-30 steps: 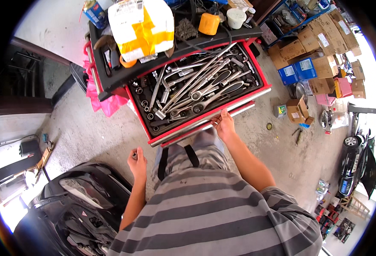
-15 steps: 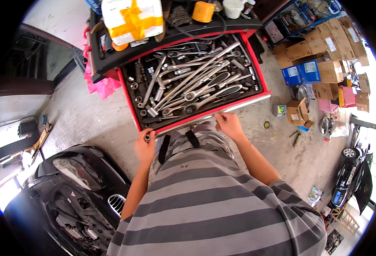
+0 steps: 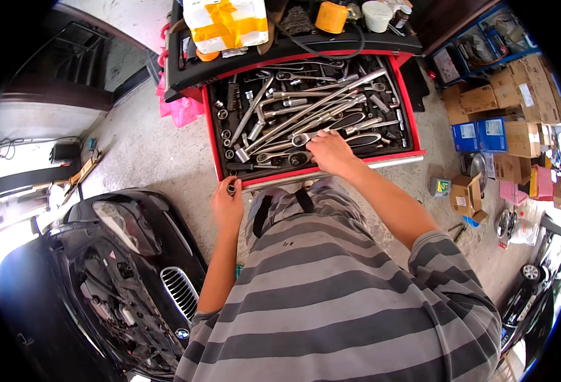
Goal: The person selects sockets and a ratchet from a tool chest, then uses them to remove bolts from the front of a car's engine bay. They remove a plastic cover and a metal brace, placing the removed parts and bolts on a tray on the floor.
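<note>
My left hand (image 3: 227,207) is closed on a small metal socket (image 3: 231,189), held near the front left corner of a pulled-out red drawer (image 3: 268,180). Reaching over the drawer's front edge, my right hand (image 3: 333,153) has its fingers curled onto a ratchet wrench (image 3: 300,159) among the loose tools; its fingertips are partly hidden. Just above lies a second ratchet wrench (image 3: 350,120). Long breaker bars (image 3: 312,114), extensions and several sockets (image 3: 222,114) fill the black-lined drawer.
A white box with yellow tape (image 3: 226,25), an orange container (image 3: 331,17) and a white tub (image 3: 377,16) crowd the cabinet top. A black car (image 3: 121,274) with its engine bay exposed stands at left. Cardboard boxes (image 3: 522,137) are stacked at right.
My right hand has left the drawer's front edge and moved inward onto the ratchet wrenches. The left hand keeps the socket near the corner. The whole view has shifted.
</note>
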### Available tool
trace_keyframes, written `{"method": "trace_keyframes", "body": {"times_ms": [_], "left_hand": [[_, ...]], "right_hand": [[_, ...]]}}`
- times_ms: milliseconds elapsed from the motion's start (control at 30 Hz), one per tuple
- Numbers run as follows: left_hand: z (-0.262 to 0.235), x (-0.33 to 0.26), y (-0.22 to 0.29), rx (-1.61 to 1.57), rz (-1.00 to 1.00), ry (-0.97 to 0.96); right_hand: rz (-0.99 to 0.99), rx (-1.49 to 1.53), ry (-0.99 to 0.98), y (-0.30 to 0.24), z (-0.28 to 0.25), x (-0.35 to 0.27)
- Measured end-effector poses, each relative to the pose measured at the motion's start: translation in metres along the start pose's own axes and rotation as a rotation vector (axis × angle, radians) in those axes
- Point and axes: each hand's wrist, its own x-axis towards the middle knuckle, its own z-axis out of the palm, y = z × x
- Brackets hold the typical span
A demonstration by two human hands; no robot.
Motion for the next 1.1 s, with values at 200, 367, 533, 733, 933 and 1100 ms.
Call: {"method": "trace_keyframes", "body": {"times_ms": [200, 367, 533, 733, 933, 1100], "left_hand": [[0.012, -0.009, -0.022, -0.081, 0.006, 0.025], [0.007, -0.018, -0.020, -0.167, -0.072, -0.019], [0.001, -0.018, 0.000, -0.202, -0.200, -0.104], [0.008, 0.003, 0.001, -0.132, 0.053, 0.027], [0.006, 0.035, 0.030, 0.022, -0.010, -0.117], [0.011, 0.036, 0.042, 0.023, -0.030, -0.164]], "right_hand": [[-0.094, 0.141, 0.270, -0.003, -0.019, -0.025], [-0.049, 0.519, 0.502, -0.020, -0.090, -0.093], [0.365, 0.704, 0.418, -0.013, -0.087, -0.156], [0.814, 0.801, 0.300, 0.016, 0.037, -0.211], [1.075, 0.798, 0.170, 0.005, 0.169, -0.290], [1.276, 0.745, 0.223, -0.037, 0.183, -0.311]]}}
